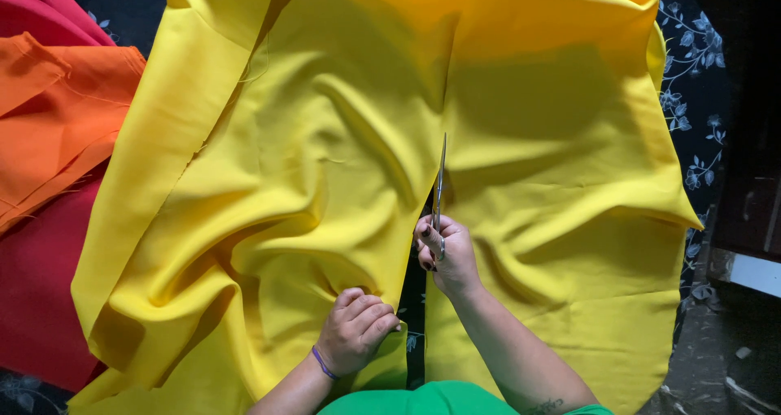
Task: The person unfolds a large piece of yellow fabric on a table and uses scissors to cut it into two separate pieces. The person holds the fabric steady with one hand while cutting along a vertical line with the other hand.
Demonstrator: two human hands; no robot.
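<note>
A large yellow cloth (325,163) lies rumpled across the middle, split from its near edge by a cut that runs up the centre. My right hand (446,256) grips a pair of metal scissors (440,183), blades pointing away from me into the cut. My left hand (356,329), a purple band on its wrist, is closed in a fist on the cloth's left cut edge, pressing it down. A dark floral sheet (413,289) shows through the gap between the two halves.
Orange cloth (57,114) and red cloth (37,293) lie at the left, partly under the yellow one. The dark floral sheet (691,81) extends to the right. Dark furniture with a white edge (752,260) stands at the right.
</note>
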